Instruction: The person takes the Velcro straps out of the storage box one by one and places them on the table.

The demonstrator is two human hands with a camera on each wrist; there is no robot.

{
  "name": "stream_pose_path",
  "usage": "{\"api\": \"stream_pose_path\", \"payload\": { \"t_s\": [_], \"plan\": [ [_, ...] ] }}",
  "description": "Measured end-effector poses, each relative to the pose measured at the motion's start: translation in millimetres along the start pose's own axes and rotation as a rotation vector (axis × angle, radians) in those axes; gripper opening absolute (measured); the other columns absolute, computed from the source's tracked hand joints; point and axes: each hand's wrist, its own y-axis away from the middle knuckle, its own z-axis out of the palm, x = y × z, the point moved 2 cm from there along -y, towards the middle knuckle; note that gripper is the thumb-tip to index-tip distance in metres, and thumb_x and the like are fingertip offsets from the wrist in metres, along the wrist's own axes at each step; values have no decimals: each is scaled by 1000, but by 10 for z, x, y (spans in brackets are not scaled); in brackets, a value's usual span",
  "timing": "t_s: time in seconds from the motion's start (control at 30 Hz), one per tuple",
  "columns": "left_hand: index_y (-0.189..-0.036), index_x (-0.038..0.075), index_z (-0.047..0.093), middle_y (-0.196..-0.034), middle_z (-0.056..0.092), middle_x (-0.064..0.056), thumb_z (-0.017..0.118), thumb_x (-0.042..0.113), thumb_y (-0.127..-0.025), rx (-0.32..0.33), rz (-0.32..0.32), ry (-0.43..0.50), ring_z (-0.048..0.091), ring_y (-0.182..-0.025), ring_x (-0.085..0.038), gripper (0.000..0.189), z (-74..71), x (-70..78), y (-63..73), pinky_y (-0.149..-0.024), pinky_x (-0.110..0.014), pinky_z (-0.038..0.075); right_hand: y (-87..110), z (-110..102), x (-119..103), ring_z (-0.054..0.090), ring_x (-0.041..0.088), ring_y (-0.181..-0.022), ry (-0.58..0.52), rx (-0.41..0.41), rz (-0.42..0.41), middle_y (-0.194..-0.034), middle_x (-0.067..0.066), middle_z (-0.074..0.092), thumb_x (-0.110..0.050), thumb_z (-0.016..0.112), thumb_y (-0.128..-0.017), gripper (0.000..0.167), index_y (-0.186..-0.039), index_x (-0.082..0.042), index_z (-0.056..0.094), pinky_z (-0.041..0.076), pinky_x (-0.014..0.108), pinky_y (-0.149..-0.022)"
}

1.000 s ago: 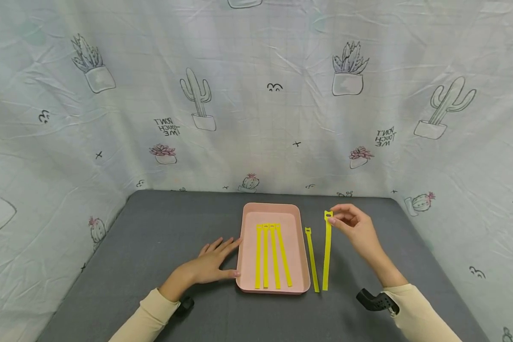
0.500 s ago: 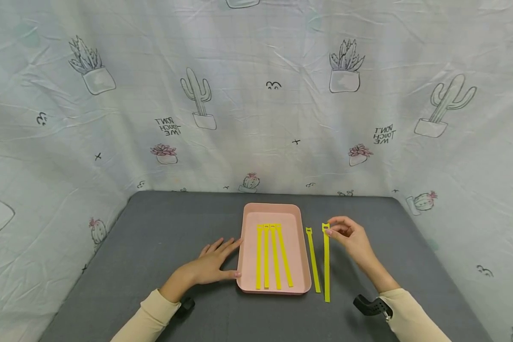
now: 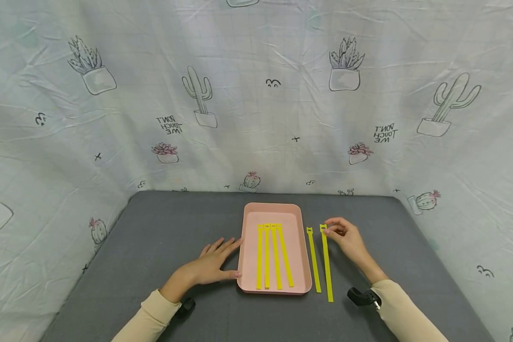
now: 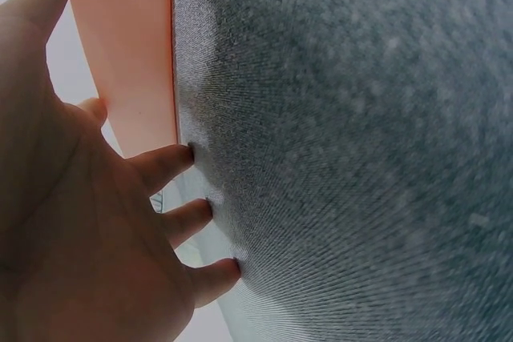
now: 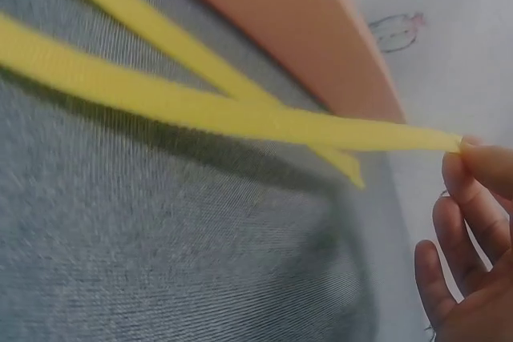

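My right hand (image 3: 345, 237) pinches the slotted head of a yellow hook-and-loop cable tie (image 3: 327, 266) between thumb and forefinger. In the right wrist view this cable tie (image 5: 200, 114) stretches above the cloth and casts a shadow below it. Just left of it a second yellow cable tie (image 3: 314, 261) lies on the table beside the pink tray (image 3: 299, 223). Inside the tray several more yellow cable ties (image 3: 276, 261) lie side by side, heads toward the back. My left hand (image 3: 211, 263) rests with spread fingers at the tray's left side, thumb and forefinger at its rim.
A dark grey cloth covers the table (image 3: 179, 213). Behind it and on both sides hangs a pale curtain (image 3: 248, 109) printed with cactus drawings. A black wrist strap (image 3: 363, 297) sits at the right sleeve.
My right hand has moved down and a little left with the held cable tie, whose lower end now slants to the right. The left hand and tray have stayed put.
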Motion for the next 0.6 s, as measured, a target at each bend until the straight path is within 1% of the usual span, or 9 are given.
{"api": "stream_pose_path", "payload": {
  "t_s": [0.13,0.23,0.3,0.43,0.5,0.6],
  "plan": [
    [-159,39,12,-167,18,-10,60,65,-88,-1,-1,7,9,-155,-42,90,6,-13,0,-117,-72,8,-63,42,75,69,22,-84,11,4,-2,-96,23,72,-12,66,-96,29,-120,2,62,53,25,-73],
    [-159,39,12,-167,18,-10,61,64,-88,-2,-3,9,9,-155,-42,90,5,-18,-9,-117,-72,8,-112,61,125,69,25,-84,12,7,9,-97,27,70,-7,64,-96,28,-120,6,61,54,29,-72],
    [-159,39,12,-167,18,-10,61,65,-88,-1,-5,11,9,-155,-42,90,2,-19,-13,-117,-72,8,-141,68,150,69,23,-83,18,9,20,-97,27,71,-7,64,-96,27,-120,5,61,55,30,-72],
    [-159,39,12,-167,19,-9,60,65,-88,-2,-10,13,9,-154,-42,90,-7,-20,-22,-117,-71,9,-184,89,189,68,8,-80,27,14,35,-95,22,72,-11,67,-95,25,-117,0,64,54,24,-72],
    [-159,39,13,-167,19,-9,61,65,-88,-3,-11,13,10,-154,-42,90,-11,-25,-28,-117,-71,9,-208,99,216,66,3,-78,27,12,31,-94,20,73,-12,68,-94,24,-115,-1,65,52,21,-71],
    [-159,39,13,-167,19,-9,61,65,-87,-4,-13,18,10,-154,-42,90,-23,-27,-36,-117,-71,9,-243,113,235,64,1,-76,17,9,18,-92,21,73,-11,69,-93,23,-113,0,65,50,20,-70]
  ]
}}
